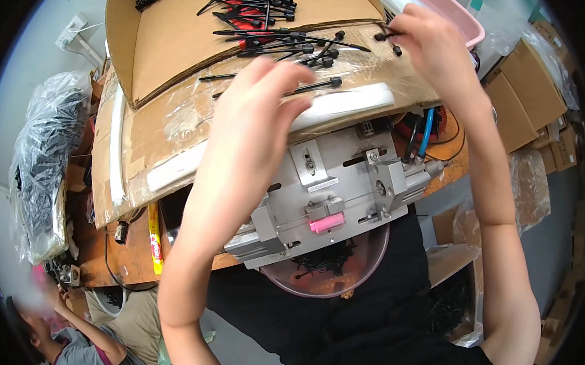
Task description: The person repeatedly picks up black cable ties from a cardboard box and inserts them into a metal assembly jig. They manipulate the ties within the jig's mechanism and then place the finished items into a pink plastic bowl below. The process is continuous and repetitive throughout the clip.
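Note:
My left hand [263, 99] is over the front of the cardboard sheet [153, 133], thumb and fingers apart. Just beyond its fingertips lies a thin black rod with a knobbed end [321, 85]. At the sheet's right edge, the fingers of my right hand [430, 43] are pinched on a black knobbed rod [382, 36], mostly hidden by the fingers. Another black knob [397, 50] shows just beneath. Several similar rods [266, 20] lie loosely in and before the open cardboard box. Below my hands is a metal fixture [318, 175] with a pink block [327, 223].
White foam strips [348, 107] edge the sheet. A clear bowl [374, 254] of black parts sits under the fixture. A pink basin [451, 9] stands at far right, cardboard boxes [526, 87] beyond. At left are a bagged bundle [52, 141] and another person [84, 354].

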The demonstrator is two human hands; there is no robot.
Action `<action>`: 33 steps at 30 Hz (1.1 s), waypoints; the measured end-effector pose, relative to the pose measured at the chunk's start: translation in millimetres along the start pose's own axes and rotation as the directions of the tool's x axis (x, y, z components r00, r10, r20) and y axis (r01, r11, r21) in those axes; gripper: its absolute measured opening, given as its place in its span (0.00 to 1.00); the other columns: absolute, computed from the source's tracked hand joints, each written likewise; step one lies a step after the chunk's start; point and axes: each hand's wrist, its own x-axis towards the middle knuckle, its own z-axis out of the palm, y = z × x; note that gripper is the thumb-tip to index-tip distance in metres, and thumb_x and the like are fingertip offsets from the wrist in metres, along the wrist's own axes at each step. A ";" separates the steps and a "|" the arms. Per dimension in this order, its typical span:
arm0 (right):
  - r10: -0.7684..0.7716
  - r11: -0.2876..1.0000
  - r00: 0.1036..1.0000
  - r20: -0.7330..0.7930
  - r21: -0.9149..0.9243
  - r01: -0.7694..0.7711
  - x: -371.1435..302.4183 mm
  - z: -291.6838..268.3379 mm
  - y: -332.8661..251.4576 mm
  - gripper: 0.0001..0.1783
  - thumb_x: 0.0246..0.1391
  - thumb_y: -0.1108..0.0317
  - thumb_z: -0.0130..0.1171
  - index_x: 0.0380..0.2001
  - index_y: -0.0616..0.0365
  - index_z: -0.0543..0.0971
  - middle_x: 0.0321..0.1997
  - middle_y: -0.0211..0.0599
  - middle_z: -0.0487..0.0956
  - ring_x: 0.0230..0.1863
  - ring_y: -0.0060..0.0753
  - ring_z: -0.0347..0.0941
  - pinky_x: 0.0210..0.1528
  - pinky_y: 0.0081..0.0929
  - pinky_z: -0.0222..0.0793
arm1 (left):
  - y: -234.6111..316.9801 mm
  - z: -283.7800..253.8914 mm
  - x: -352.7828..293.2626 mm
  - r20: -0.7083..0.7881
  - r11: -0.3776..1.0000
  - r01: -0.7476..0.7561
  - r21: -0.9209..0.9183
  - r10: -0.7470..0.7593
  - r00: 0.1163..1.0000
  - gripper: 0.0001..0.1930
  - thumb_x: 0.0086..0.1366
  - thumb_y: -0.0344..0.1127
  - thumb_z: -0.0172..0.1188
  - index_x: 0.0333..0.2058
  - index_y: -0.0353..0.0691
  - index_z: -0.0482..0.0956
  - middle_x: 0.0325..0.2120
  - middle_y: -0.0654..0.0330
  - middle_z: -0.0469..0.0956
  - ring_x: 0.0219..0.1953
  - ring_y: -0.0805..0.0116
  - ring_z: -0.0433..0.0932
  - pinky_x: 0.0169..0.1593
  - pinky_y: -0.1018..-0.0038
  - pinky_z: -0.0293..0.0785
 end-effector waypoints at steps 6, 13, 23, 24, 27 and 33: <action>0.080 0.996 0.968 0.240 -0.054 -0.069 15.8 27.0 65.3 0.12 0.51 0.71 0.62 0.39 0.63 0.81 0.35 0.45 0.79 0.37 0.45 0.75 0.40 0.36 0.69 | -29.4 15.8 41.7 0.235 0.971 -0.202 0.126 0.169 0.957 0.08 0.57 0.22 0.59 0.37 0.36 0.76 0.33 0.53 0.75 0.32 0.54 0.75 0.40 0.66 0.72; 0.004 0.976 0.958 0.288 0.208 -0.066 59.4 25.9 -12.4 0.09 0.52 0.66 0.60 0.30 0.60 0.83 0.27 0.46 0.81 0.29 0.45 0.78 0.35 0.36 0.72 | -59.7 -56.6 6.4 0.365 0.989 -0.013 0.146 -0.042 0.930 0.11 0.56 0.19 0.59 0.39 0.36 0.79 0.32 0.57 0.76 0.34 0.62 0.77 0.40 0.71 0.73; -0.196 0.931 0.882 0.428 0.364 0.030 93.9 54.7 -61.2 0.09 0.44 0.68 0.67 0.29 0.62 0.84 0.29 0.48 0.83 0.32 0.44 0.80 0.37 0.34 0.74 | -35.8 -71.8 -22.8 0.268 0.957 0.288 0.028 -0.285 0.920 0.06 0.59 0.25 0.62 0.36 0.33 0.79 0.25 0.66 0.73 0.30 0.78 0.70 0.38 0.80 0.68; -0.181 0.919 0.879 0.442 0.395 -0.010 96.1 45.3 -61.8 0.10 0.44 0.68 0.67 0.30 0.61 0.85 0.30 0.47 0.83 0.32 0.43 0.81 0.38 0.33 0.75 | -34.0 -76.6 -21.9 0.236 0.920 0.382 -0.094 -0.352 0.906 0.05 0.60 0.27 0.62 0.35 0.33 0.79 0.25 0.67 0.73 0.30 0.79 0.69 0.37 0.80 0.67; -0.101 0.930 0.941 0.324 0.366 -0.026 95.8 31.8 -52.6 0.11 0.48 0.65 0.66 0.35 0.57 0.86 0.31 0.41 0.85 0.32 0.35 0.81 0.38 0.29 0.75 | -45.9 -110.7 -11.0 0.260 0.825 0.483 -0.292 -0.418 0.870 0.09 0.70 0.36 0.55 0.41 0.37 0.77 0.27 0.68 0.73 0.33 0.82 0.70 0.44 0.85 0.67; 0.212 0.658 0.917 0.337 0.645 -0.389 65.2 -24.7 -51.1 0.14 0.58 0.66 0.61 0.41 0.68 0.81 0.32 0.42 0.84 0.30 0.20 0.78 0.29 0.19 0.71 | -41.0 -100.9 -26.3 0.076 0.868 0.331 -0.371 -0.326 0.942 0.08 0.65 0.30 0.60 0.41 0.33 0.78 0.35 0.67 0.78 0.37 0.82 0.72 0.46 0.84 0.69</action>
